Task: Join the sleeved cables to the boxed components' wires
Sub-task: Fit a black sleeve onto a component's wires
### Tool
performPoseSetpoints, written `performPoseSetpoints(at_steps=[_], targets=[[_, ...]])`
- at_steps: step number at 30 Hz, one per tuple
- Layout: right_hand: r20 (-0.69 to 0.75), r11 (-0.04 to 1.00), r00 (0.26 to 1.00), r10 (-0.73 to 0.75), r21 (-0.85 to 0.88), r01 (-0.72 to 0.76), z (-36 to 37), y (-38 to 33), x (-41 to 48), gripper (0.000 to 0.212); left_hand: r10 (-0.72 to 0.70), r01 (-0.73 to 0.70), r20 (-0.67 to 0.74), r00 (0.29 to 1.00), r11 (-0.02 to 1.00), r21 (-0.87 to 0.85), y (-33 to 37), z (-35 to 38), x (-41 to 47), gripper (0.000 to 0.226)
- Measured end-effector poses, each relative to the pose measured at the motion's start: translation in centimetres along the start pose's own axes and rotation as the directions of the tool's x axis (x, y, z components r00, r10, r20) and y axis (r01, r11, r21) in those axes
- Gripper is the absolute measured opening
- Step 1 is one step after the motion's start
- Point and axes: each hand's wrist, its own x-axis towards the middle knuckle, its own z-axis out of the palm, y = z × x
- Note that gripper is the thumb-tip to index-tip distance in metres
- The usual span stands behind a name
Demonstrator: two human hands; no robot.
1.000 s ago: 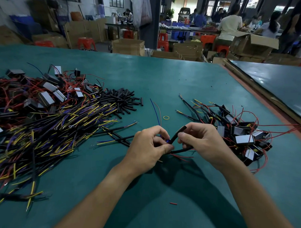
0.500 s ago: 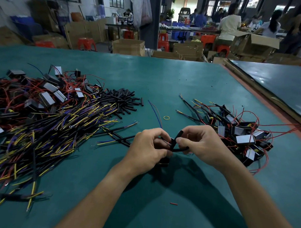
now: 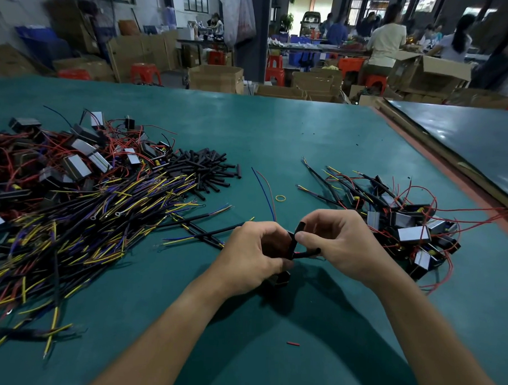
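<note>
Over the green table [image 3: 278, 129], my left hand [image 3: 253, 255] and my right hand [image 3: 340, 244] meet in the middle. Between them is a black sleeved cable [image 3: 299, 231], bent upward, pinched by my right thumb and fingers. My left hand grips the wires at the joint, and a small black boxed component [image 3: 281, 278] hangs just below it. At the left lies a big pile of sleeved yellow and purple cables [image 3: 81, 223] and boxed components with red wires [image 3: 75, 160]. A smaller pile of boxed components with cables attached [image 3: 404, 226] lies at the right.
Short black sleeve tubes [image 3: 207, 170] lie heaped left of centre. A loose blue wire [image 3: 264, 192], a yellow rubber band [image 3: 280, 198] and a red scrap [image 3: 293, 343] lie on the table. A dark second table [image 3: 473, 142] adjoins at the right. Cardboard boxes and people fill the background.
The black sleeved cable has been bent from a slanted line into a sharp upward fold between my hands. Both hands have shifted slightly and stayed close together.
</note>
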Motion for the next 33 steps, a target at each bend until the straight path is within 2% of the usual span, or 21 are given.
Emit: performPoseSetpoints(at_steps=[4, 9, 18, 23, 28, 33], targets=[[-0.006, 1.000, 1.000, -0.012, -0.008, 0.012, -0.14, 0.16, 0.11, 0.017, -0.016, 0.017, 0.013, 1.000, 0.995, -0.095, 0.10, -0.15, 0.00, 0.020], [0.035, 1.000, 0.999, -0.001, 0.008, 0.000, -0.11, 0.29, 0.21, 0.015, -0.023, 0.020, -0.019, 1.000, 0.992, -0.122, 0.28, 0.02, -0.03, 0.012], [0.072, 0.999, 0.997, 0.017, -0.031, -0.014, -0.07, 0.39, 0.05, 0.011, 0.054, -0.049, -0.067, 0.996, 0.996, 0.068, 0.26, -0.02, -0.09, 0.024], [0.098, 0.998, 0.994, 0.040, -0.043, -0.036, -0.02, 0.31, -0.06, 0.014, 0.033, -0.033, 0.001, 0.999, 0.999, 0.035, 0.36, -0.12, -0.34, 0.012], [0.134, 0.995, 0.988, 0.074, -0.074, -0.065, 0.18, 0.32, -0.19, 0.013, 0.001, -0.001, -0.013, 1.000, 0.999, 0.042, 0.39, -0.27, -0.36, 0.008], [0.098, 0.999, 0.995, 0.030, -0.026, -0.028, 0.04, 0.08, -0.27, 0.008, -0.014, 0.016, -0.039, 0.999, 0.999, 0.039, 0.48, -0.30, -0.34, 0.006]])
